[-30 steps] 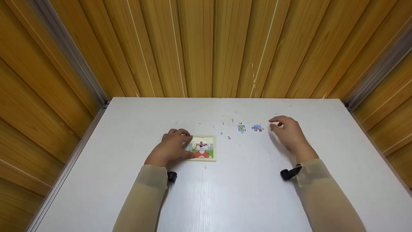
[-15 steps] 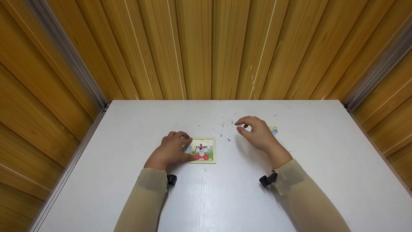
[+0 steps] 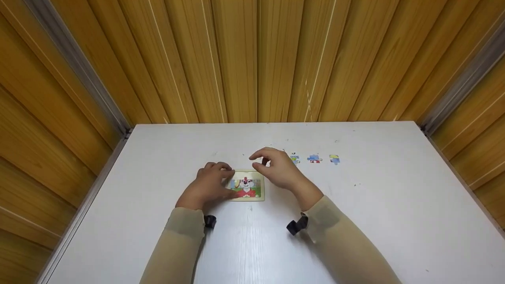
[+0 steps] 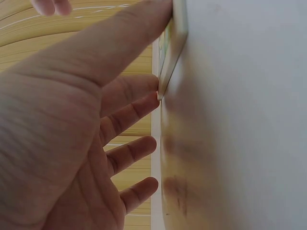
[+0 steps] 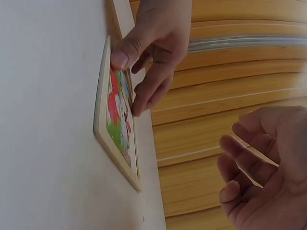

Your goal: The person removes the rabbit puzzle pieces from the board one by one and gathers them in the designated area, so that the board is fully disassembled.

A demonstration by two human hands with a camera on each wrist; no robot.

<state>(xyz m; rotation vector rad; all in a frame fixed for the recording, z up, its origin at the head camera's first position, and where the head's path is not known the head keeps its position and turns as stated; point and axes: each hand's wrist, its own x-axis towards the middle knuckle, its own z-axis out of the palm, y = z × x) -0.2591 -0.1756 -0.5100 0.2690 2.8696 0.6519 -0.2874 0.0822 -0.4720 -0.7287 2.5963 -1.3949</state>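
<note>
A small jigsaw puzzle in a pale wooden tray (image 3: 263, 187) lies on the white table, partly filled with a picture of a white animal in red. My left hand (image 3: 211, 183) holds it at the left end, thumb on the near side and index finger at the far edge; the right wrist view shows the thumb on the tray (image 5: 103, 91). Above the tray's far right corner hovers my right hand (image 3: 276, 167), thumb and index finger apart. Nothing shows between its loosely bent fingers (image 5: 247, 158). The tray's left end is hidden under my left hand.
Three loose jigsaw pieces lie in a row right of my right hand: a partly hidden blue-green one (image 3: 295, 159), a blue-and-red one (image 3: 314, 158) and a yellow-and-blue one (image 3: 334, 159). Small dark marks dot the table (image 3: 375, 165). Wood-look panels (image 3: 236, 59) rise behind.
My right hand has let go of the rightmost jigsaw piece and moved left across the row to the tray. My left hand has stayed on the tray.
</note>
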